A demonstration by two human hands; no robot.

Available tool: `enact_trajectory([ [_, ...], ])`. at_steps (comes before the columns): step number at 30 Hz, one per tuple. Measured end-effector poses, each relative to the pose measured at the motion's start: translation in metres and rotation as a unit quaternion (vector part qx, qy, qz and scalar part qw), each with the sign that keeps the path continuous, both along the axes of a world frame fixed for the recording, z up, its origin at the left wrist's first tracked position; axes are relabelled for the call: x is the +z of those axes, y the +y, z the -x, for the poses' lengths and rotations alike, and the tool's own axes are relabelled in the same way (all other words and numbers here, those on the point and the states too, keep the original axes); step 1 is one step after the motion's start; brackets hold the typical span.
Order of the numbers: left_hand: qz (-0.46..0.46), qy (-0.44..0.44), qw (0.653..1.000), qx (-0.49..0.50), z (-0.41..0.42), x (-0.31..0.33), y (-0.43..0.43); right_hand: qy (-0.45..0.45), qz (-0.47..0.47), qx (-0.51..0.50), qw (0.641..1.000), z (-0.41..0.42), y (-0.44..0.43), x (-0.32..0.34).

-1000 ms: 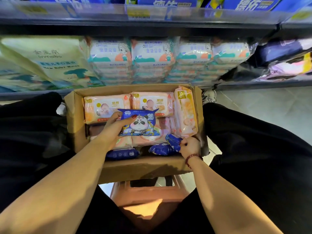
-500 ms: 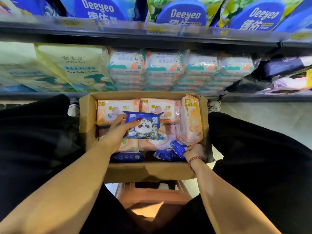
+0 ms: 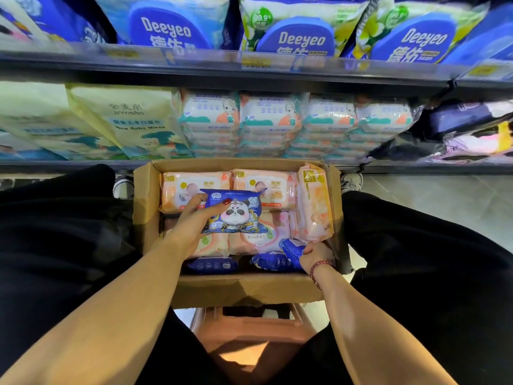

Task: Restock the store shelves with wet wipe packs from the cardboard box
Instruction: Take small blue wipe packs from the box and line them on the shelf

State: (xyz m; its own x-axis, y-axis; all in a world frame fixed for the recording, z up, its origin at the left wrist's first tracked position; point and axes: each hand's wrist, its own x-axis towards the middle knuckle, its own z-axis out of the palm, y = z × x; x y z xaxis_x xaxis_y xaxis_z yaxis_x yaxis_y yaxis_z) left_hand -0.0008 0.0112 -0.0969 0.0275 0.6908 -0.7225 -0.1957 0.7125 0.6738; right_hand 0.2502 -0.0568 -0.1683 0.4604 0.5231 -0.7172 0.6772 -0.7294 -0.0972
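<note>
Fingers (image 3: 195,203) of the left hand (image 3: 188,223) curl round the left end of a blue panda pack (image 3: 236,213), the red-nailed thumb pressing on its printed face. That pack sits face-up over the middle of the cardboard box (image 3: 244,290), above the pink packs (image 3: 191,187); I can't tell whether it touches them.

Over to the right hand (image 3: 315,252), down in the near right corner of the box. Its fingers are bent and pinch the end of a dark blue pack (image 3: 290,245), which tilts up out of the row. A beaded bracelet (image 3: 319,269) circles that wrist.

Look inside the box: two pink packs lie flat side by side along the far wall, more pale pink ones lie beneath the panda pack, and one upright pink pack (image 3: 315,204) stands on edge against the right wall. Along the near wall lie two more blue packs (image 3: 212,265), flat and partly in shadow.

The box rests between the person's knees, black trousers (image 3: 55,245) on either side, with a reddish plastic stool (image 3: 249,337) showing just below its near wall.

Straight ahead, the lower shelf (image 3: 69,163) carries stacked white-and-teal wipe packs (image 3: 266,120) right behind the box, and tall pale yellow bags (image 3: 125,120) to their left. Above, the upper shelf (image 3: 249,70) carries big Deeyeo bags (image 3: 299,37) in blue and green.
</note>
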Motion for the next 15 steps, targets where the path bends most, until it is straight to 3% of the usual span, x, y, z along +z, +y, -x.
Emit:
enact_trajectory([
  [8, -0.015, -0.017, 0.999, 0.039, 0.009, -0.006, 0.004, 0.16, -0.042, -0.072, 0.984, 0.015, 0.029, 0.056],
  [11, -0.025, -0.027, 0.997, 0.065, 0.013, -0.006, 0.008, 0.277, -0.09, -0.13, 0.948, 0.018, 0.047, 0.089],
  [15, -0.039, -0.042, 0.992, 0.109, 0.02, -0.003, 0.012, 0.367, -0.158, -0.229, 0.887, 0.018, 0.068, 0.11],
])
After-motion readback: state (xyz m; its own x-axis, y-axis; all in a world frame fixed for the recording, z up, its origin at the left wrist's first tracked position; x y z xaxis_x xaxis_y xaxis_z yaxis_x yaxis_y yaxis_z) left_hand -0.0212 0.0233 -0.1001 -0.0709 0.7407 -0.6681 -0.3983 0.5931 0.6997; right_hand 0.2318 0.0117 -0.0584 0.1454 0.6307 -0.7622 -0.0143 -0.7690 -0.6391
